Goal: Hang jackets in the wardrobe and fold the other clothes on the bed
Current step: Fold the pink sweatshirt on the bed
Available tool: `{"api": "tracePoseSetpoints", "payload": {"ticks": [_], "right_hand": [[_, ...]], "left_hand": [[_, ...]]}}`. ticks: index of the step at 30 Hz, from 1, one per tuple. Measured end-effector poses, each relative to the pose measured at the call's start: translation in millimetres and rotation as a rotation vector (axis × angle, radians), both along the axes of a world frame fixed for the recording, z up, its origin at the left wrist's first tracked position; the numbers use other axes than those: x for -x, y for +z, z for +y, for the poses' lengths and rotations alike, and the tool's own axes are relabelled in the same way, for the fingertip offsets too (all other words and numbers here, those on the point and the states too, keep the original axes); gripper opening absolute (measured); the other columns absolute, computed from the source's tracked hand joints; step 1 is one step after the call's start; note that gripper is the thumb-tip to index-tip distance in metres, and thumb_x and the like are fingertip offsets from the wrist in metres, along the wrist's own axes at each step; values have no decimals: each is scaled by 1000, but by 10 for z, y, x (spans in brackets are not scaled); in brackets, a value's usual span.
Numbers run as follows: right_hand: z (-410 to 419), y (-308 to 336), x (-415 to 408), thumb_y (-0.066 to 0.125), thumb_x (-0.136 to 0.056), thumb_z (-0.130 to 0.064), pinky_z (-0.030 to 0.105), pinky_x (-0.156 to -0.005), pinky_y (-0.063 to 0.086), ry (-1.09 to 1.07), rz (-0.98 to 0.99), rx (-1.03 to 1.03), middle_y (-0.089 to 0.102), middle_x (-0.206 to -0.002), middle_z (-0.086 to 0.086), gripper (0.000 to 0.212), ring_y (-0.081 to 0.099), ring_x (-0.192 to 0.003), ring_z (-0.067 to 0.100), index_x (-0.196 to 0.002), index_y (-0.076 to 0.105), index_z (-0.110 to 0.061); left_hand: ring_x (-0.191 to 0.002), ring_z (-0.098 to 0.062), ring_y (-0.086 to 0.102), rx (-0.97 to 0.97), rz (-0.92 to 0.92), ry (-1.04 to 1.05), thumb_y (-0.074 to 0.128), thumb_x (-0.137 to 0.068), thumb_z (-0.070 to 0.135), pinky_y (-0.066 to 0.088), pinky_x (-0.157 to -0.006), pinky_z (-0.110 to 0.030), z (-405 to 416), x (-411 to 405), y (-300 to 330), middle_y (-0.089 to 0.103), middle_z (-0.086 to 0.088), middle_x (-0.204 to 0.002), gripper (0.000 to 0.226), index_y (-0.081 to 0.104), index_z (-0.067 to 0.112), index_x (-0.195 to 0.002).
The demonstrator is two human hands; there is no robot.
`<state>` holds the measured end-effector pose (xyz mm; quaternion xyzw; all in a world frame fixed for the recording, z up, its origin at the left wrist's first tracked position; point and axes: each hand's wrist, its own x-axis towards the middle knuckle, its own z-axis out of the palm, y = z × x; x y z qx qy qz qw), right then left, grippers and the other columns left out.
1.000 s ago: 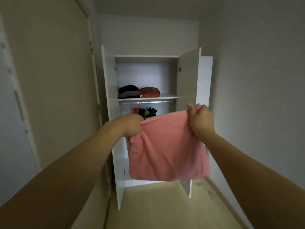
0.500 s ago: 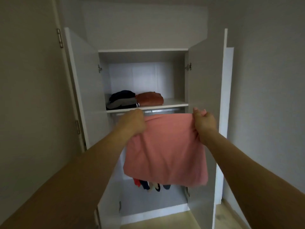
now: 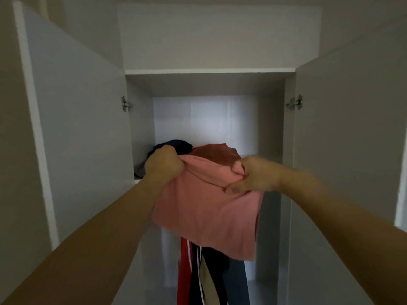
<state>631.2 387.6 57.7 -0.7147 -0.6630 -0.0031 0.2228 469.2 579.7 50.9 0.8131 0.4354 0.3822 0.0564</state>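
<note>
Now pink garment [image 3: 204, 208] folded, held up at wardrobe [image 3: 209, 71] shelf height, its top edge running left-right between both hands and the rest hanging down below them, in front of hanging clothes [image 3: 198, 271]. Left hand [image 3: 164, 165] fingers curled tight on the left top corner, right hand [image 3: 253, 175] pinching the bunched right top corner; both about level, neither clearly nearer the shelf [image 3: 259, 155]. Shelf lies straight ahead just past the fingers, with dark pile [image 3: 174, 145] behind left hand and rust pile [image 3: 215, 154] behind the garment's top edge, so likely next move is forward and onto the piles or beside them.
</note>
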Motion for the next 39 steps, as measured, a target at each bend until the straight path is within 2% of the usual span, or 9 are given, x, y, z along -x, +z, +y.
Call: {"api": "tracePoseSetpoints", "payload": {"ticks": [3, 6, 10, 13, 18, 24, 27, 34, 39], "right_hand": [[680, 83, -498, 82, -74, -27, 21, -62, 51, 2, 257, -119, 63, -80, -2, 26, 63, -75, 16, -80, 60, -16], [1401, 304, -978, 81, -75, -18, 39, -80, 58, 10, 501, -272, 68, -95, 15, 35, 68, -89, 30, -98, 60, -3], [2270, 590, -1437, 75, -82, -11, 16, -56, 48, -11, 607, -539, 59, -82, -3, 25, 58, -73, 12, -94, 54, -16], [2818, 768, -1813, 74, -83, -11, 22, -62, 49, -40, 702, -676, 62, -85, -5, 21, 60, -74, 11, -91, 56, -19], [3642, 960, -2516, 72, -82, -11, 29, -76, 53, -64, 891, -939, 66, -97, -2, 25, 64, -84, 13, -101, 59, -23], [4530, 1134, -3245, 58, -90, -15, 23, -81, 41, -149, 855, -1085, 59, -106, -2, 25, 57, -94, 15, -113, 50, -19], [4948, 1234, -3575, 58, -90, -19, 28, -84, 43, -215, 784, -1050, 57, -104, -1, 28, 56, -93, 20, -117, 49, -16], [6027, 1134, -4310, 33, -102, -32, 32, -70, 38, -374, 639, -917, 48, -82, -6, 29, 53, -77, 19, -118, 42, -11], [7048, 231, -4843, 32, -101, -32, 42, -93, 42, -500, 445, -624, 52, -125, 17, 35, 53, -114, 36, -124, 43, -8]], "left_hand": [[-79, -31, 61, -67, -135, -25, 52, -79, 10, 54, -73, -40, 672, -321, 90, 64, -12, -84, 7, 56, 10, -73], [-71, -27, 57, -109, -309, -53, 54, -76, 8, 46, -64, -33, 1260, -633, 329, 58, -4, -70, 6, 59, 8, -72], [-71, -20, 50, -27, -555, -144, 54, -80, 8, 37, -63, -27, 1974, -1119, 684, 56, 0, -71, 11, 58, 15, -73], [-70, -20, 55, 114, -771, -261, 56, -78, 11, 47, -63, -35, 2508, -1539, 867, 60, -3, -72, 12, 57, 17, -68], [-74, -20, 55, 143, -892, -360, 51, -81, 3, 46, -66, -33, 3131, -2191, 1084, 59, -2, -74, 21, 57, 20, -71], [-82, -20, 53, -12, -864, -313, 42, -86, -1, 47, -76, -32, 3647, -2931, 1261, 55, 2, -82, 19, 53, 14, -91], [-86, -26, 56, -30, -815, -236, 41, -88, 3, 49, -83, -36, 4001, -3253, 1307, 56, -2, -87, 16, 52, 13, -95], [-110, -35, 57, 181, -683, -26, 45, -92, 12, 47, -95, -39, 4977, -4099, 1120, 57, -17, -121, 34, 45, 4, -126], [-124, -39, 50, 316, -371, 111, 45, -96, 21, 42, -103, -42, 5839, -4652, 374, 50, -24, -135, 44, 39, -1, -133]]}}
